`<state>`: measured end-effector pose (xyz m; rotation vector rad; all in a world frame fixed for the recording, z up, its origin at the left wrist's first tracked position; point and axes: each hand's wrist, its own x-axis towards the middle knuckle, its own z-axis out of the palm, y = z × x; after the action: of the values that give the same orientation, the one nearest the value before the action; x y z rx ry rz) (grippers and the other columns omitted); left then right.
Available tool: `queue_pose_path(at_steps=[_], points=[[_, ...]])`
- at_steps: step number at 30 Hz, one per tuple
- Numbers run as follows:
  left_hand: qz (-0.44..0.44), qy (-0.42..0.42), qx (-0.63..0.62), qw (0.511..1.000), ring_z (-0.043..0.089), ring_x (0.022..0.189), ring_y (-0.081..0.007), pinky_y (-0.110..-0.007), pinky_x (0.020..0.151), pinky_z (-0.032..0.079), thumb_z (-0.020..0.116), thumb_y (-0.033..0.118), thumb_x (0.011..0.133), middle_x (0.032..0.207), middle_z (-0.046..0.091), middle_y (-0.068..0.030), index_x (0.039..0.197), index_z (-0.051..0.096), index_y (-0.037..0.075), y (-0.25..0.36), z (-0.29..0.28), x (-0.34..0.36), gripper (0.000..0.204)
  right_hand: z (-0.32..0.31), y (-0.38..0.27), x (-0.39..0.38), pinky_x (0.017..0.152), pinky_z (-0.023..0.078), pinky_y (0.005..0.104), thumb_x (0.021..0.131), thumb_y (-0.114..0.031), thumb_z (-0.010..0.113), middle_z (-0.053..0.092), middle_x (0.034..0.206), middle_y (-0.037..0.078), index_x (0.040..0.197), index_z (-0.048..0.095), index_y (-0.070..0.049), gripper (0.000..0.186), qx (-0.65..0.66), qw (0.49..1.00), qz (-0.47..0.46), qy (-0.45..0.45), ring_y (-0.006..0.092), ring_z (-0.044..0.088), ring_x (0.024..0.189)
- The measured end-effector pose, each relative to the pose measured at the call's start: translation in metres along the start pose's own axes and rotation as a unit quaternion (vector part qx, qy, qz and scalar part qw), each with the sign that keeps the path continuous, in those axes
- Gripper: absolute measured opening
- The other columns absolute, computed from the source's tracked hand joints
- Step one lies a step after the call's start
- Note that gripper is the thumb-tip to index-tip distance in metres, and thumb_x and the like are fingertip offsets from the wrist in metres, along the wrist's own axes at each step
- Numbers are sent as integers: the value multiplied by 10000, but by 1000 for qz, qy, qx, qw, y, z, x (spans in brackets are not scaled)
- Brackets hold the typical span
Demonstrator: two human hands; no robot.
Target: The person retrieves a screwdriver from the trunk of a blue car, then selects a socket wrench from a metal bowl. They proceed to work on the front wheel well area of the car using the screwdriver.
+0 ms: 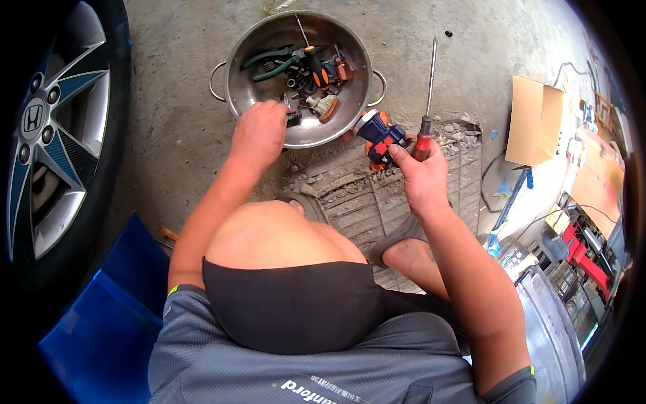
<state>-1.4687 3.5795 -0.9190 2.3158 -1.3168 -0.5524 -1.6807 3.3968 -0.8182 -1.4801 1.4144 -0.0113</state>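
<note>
A round steel pan [237, 74] with two loop handles sits on the floor before me. Inside it lie green-handled pliers [277, 60], an orange-and-black screwdriver [315, 65], a brown-and-white part [324, 106] and several small metal pieces. My left hand [261, 131] reaches over the pan's near left rim. Its fingers are pinched together beside a small dark piece, and what they grip is hidden. My right hand [425, 176] is closed round the red-and-black handle of a long screwdriver [428, 108], its shaft pointing away. Its thumb overlaps a dark blue, red and orange device [385, 143] with a round silver end.
A car wheel [60, 128] stands at the left, above a blue panel [111, 316]. Beneath my feet is a ribbed, dirt-covered grate [363, 202]. An open cardboard box [536, 121] and cluttered gear lie to the right. A small black ring [449, 33] rests on the far concrete.
</note>
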Motion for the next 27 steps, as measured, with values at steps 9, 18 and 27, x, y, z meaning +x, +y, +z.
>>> queue_pose_path(at_steps=[9, 18, 27], points=[[-40, -2, -26, 999, 596, 908, -353, -438, 806, 487, 642, 124, 837, 916, 617, -138, 974, 658, 33, -8, 8, 20, 165, 3, 7, -1, 633, 455, 263, 784, -165, 800, 579, 777, 8, 994, 579, 16, 354, 7, 1000, -3, 15, 90, 507, 689], [-1, -17, 85, 996, 605, 842, -290, -412, 741, 495, 709, 209, 761, 859, 613, -96, 798, 635, 63, 16, 25, 37, 168, 8, 4, -3, 634, 452, 261, 789, -153, 797, 578, 786, 5, 970, 580, 4, 324, 2, 1000, 15, 14, 90, 499, 691], [-34, -20, 141, 989, 572, 905, -274, -401, 767, 472, 614, 100, 747, 906, 597, -87, 825, 637, 61, 16, 34, 21, 90, 13, 1, -1, 638, 445, 262, 784, -163, 800, 570, 776, -5, 947, 581, -6, 315, 36, 999, 6, 2, 89, 499, 690]])
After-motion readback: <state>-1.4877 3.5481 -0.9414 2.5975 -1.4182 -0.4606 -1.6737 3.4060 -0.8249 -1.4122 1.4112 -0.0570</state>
